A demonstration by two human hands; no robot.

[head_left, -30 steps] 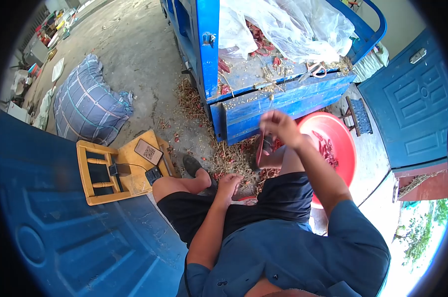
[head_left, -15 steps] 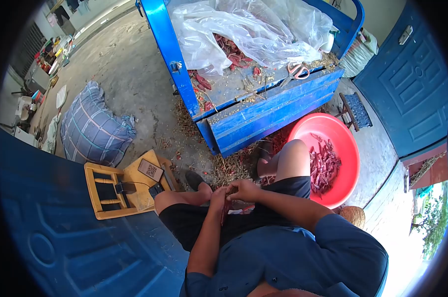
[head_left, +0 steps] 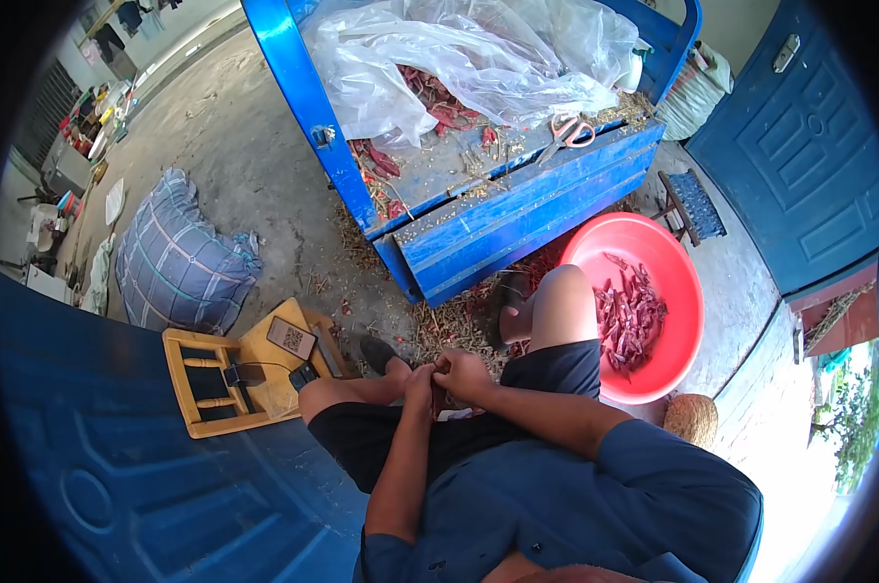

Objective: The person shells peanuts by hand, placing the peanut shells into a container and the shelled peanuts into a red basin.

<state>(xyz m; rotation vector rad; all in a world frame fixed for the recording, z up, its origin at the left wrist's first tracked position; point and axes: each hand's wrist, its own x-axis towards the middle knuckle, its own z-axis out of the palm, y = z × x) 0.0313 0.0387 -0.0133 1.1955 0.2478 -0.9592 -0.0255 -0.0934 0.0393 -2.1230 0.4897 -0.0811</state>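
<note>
Above my lap, my left hand [head_left: 418, 391] is closed around a dark red dried chili [head_left: 439, 400], only partly visible below the fingers. My right hand [head_left: 467, 377] meets it from the other side, its fingers curled and pinched at the chili's upper end. The two hands touch or nearly touch, so the fingertips are largely hidden. Beside my right knee stands a red plastic tub [head_left: 675, 291] with a heap of dried red chilies [head_left: 634, 316] in it.
Ahead is a blue cart bed [head_left: 527, 228] with clear plastic sheeting [head_left: 478, 58], loose chilies and scissors [head_left: 568, 134]. Stalks [head_left: 449, 325] litter the floor. A wooden chair [head_left: 202, 389] bearing a phone [head_left: 292, 337] lies left, near a checked bundle [head_left: 182, 257]. A small stool [head_left: 692, 204] stands right.
My right hand has shifted slightly left and its fingers are more curled over the left hand. The whole view has tilted a little; the tub and cart look unmoved.
</note>
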